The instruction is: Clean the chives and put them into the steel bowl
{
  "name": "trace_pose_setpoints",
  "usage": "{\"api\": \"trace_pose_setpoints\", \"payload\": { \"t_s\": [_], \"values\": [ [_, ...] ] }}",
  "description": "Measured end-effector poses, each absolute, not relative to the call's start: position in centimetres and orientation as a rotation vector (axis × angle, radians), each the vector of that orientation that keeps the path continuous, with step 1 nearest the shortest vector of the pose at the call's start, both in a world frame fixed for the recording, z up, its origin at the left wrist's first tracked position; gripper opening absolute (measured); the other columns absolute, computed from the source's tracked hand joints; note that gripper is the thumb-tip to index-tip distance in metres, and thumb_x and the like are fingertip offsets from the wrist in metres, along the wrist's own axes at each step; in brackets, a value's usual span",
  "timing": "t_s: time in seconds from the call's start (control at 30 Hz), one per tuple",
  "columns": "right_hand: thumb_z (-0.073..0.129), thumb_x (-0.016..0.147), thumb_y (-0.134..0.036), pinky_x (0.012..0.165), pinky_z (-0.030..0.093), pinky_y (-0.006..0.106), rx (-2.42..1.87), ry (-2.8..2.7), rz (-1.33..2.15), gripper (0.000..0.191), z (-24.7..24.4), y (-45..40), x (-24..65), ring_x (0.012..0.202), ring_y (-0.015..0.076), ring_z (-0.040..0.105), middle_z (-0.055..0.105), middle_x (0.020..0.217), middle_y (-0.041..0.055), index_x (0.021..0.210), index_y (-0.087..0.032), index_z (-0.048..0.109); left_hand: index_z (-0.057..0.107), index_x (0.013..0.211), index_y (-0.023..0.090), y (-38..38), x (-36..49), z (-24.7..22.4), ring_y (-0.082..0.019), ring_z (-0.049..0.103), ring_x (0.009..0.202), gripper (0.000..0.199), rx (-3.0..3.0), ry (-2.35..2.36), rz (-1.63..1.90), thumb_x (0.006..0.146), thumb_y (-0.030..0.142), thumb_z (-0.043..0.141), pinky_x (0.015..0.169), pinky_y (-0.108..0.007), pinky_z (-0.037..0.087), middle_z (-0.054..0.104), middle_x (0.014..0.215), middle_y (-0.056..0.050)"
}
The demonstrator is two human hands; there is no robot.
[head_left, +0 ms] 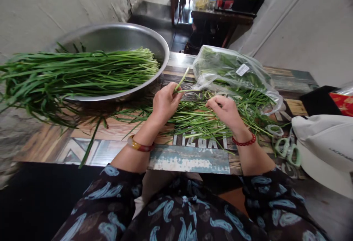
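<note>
My left hand (166, 102) is closed on a few green chive stalks (183, 78), whose pale ends stick out to the upper right and right. My right hand (224, 111) is closed just to the right, its thumb and fingertips pressed together; anything between them is too small to make out. Loose chives (198, 119) lie spread on the table under and between both hands. A large metal basin (162, 55) at the left holds a thick bundle of chives (104, 70), with leaves hanging over its left side. Behind my right hand, a clear plastic bag (234, 64) contains more chives.
The patchwork wooden table (190, 158) runs across in front of me. Green-handled scissors (288, 152) and a white cap (328, 145) are at the right. Walls flank both sides, and a farther table (223, 16) carries a bottle and other items.
</note>
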State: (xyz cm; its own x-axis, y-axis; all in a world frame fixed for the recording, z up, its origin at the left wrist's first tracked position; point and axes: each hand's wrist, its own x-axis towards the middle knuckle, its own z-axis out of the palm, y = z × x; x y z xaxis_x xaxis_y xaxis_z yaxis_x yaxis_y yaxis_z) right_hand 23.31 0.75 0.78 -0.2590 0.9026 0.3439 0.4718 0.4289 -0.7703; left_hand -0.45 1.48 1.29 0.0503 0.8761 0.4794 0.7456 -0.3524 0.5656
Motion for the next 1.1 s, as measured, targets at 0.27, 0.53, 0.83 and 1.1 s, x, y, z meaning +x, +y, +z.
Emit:
{"api": "trace_pose_setpoints", "payload": {
  "t_s": [0.27,0.53,0.83,1.1],
  "values": [
    [0.068,0.089,-0.034,0.086,0.041,0.038,-1.169,-2.446,0.352,0.013,-0.1,0.2,22.8,0.089,0.0225,0.061,0.071,0.092,0.0057,0.086,-0.022,0.071,0.060,0.076,0.019,1.7,-0.9,0.9,-0.016,0.056,0.073,0.028,2.125,1.607,1.178,0.097,0.032,0.047,0.068,-0.027,0.037,0.060,0.074,-0.003],
    [0.053,0.098,-0.033,0.076,0.042,0.035,-1.145,-2.261,0.295,0.025,0.0,0.7,23.2,0.080,0.0204,0.060,0.068,0.082,0.0053,0.085,-0.020,0.070,0.071,0.078,0.016,1.5,-0.2,1.1,-0.016,0.054,0.074,0.025,2.090,1.319,0.987,0.093,0.030,0.056,0.070,-0.028,0.040,0.054,0.072,-0.001],
    [0.052,0.096,-0.031,0.069,0.043,0.032,-1.110,-2.065,0.374,0.029,0.2,0.5,22.5,0.070,0.0176,0.059,0.063,0.071,0.0034,0.072,-0.021,0.064,0.074,0.079,0.017,1.4,0.0,0.8,-0.014,0.053,0.073,0.013,2.086,1.179,0.826,0.084,0.028,0.069,0.068,-0.027,0.039,0.053,0.075,0.000],
    [0.057,0.092,-0.041,0.065,0.045,0.028,-1.308,-1.620,0.639,0.028,0.0,0.9,23.1,0.065,0.0147,0.059,0.067,0.069,0.0002,0.080,-0.020,0.072,0.067,0.071,0.015,1.6,0.3,0.9,-0.014,0.053,0.074,0.012,2.076,1.228,0.836,0.080,0.021,0.073,0.069,-0.027,0.039,0.052,0.074,0.001]
  ]
}}
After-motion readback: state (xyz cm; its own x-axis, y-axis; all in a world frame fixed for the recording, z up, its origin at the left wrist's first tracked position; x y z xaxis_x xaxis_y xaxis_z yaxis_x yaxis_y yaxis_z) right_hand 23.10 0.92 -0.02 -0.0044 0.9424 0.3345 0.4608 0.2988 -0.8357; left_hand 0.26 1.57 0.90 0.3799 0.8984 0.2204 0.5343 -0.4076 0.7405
